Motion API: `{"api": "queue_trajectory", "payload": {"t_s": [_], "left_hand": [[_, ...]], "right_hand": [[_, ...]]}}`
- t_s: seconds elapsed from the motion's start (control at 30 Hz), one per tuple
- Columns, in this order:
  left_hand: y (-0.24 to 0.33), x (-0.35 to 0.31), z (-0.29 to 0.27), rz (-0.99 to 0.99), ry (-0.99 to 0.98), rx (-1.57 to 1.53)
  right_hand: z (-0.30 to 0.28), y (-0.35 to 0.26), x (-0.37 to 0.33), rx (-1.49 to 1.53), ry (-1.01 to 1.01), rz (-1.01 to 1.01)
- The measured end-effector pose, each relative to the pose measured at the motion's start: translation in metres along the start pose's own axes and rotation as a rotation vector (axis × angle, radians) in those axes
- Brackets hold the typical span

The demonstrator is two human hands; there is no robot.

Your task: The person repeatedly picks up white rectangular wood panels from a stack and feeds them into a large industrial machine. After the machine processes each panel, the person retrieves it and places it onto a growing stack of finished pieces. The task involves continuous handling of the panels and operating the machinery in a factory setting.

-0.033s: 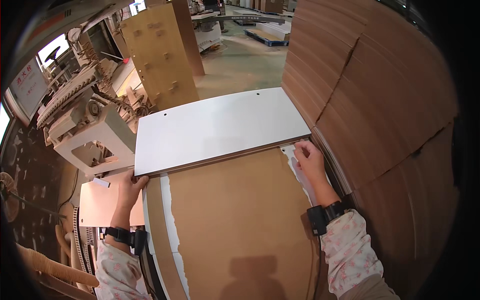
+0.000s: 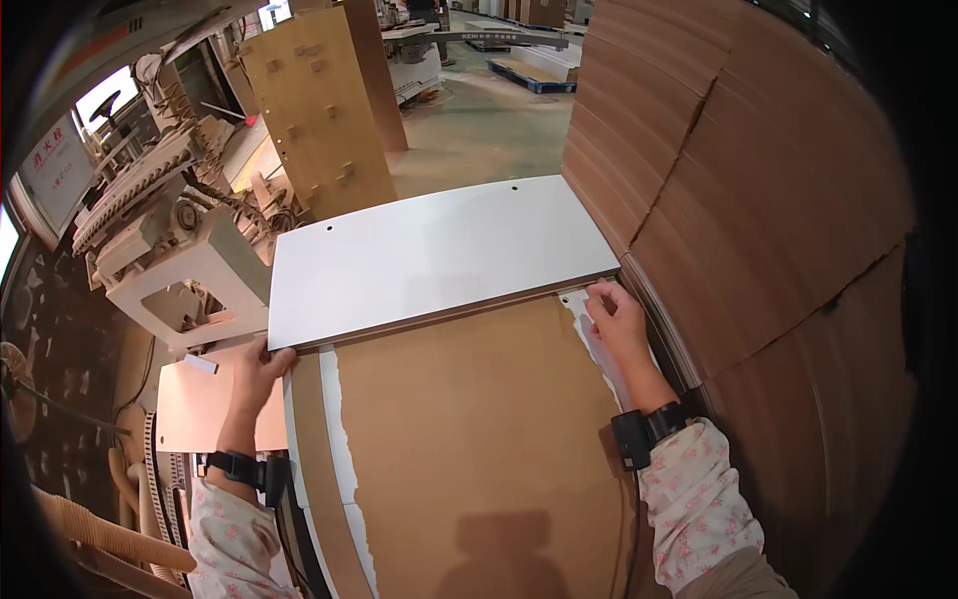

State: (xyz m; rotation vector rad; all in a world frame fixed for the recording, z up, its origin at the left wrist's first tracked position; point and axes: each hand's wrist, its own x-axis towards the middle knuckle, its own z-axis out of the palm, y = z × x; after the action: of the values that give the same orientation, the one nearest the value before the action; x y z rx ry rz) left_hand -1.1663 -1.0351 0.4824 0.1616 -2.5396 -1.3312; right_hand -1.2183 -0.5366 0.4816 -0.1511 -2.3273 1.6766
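Note:
A white rectangular panel with a small dark hole near each far corner lies across a brown cardboard sheet with torn edges. My left hand grips the panel's near left corner, its thumb along the near edge and its other fingers partly hidden behind the corner. At the near right corner, my right hand has its fingers curled together against the panel's edge. Beneath the cardboard, white board shows along both sides, with a dark hole by my right hand.
Tall stacked brown cardboard rises close on the right. A dusty machine stands at the left, near a pale board. Beyond the panel stands a yellowish board with small blocks; a blue pallet lies farther back.

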Motion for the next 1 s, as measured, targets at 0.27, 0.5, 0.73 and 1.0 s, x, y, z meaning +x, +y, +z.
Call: {"api": "queue_trajectory", "payload": {"t_s": [0.27,0.5,0.73,1.0], "left_hand": [[0.022,0.003,-0.007,-0.010,-0.056,0.117],[0.019,0.001,-0.007,0.020,-0.078,0.189],[-0.014,-0.038,0.002,-0.349,-0.194,-0.590],[-0.003,-0.361,-0.137,-0.901,0.371,-0.603]], "right_hand": [[-0.002,-0.004,-0.003,0.009,0.008,0.012],[0.001,-0.004,-0.007,0.003,0.023,0.010],[-0.028,-0.001,0.000,0.095,-0.086,0.088],[-0.011,-0.173,-0.130,0.488,-0.398,0.153]]}}
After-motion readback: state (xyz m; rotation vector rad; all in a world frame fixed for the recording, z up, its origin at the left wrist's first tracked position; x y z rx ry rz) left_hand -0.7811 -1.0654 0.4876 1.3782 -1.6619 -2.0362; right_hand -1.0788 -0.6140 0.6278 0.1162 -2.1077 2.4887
